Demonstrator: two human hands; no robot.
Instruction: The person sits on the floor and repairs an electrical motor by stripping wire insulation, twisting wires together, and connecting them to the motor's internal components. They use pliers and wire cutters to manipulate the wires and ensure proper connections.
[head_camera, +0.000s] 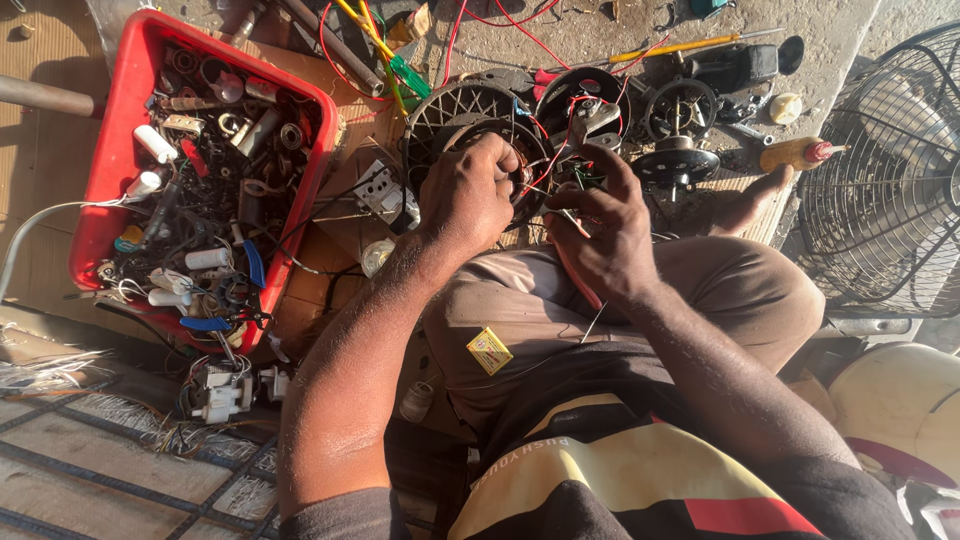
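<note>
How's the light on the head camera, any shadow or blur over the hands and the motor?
Head view: low warm sun lights the left hand, right hand and red bin brightly; the motor between the hands sits partly in their shadow; the edges bend, as at the fan guard; no motion blur.

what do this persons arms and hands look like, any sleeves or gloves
Both hands are bare: no gloves, rings or watch show on the left hand or the right hand. The forearms are bare and catch the sunlight. Short dark grey sleeves show at the picture's lower edge.
</note>
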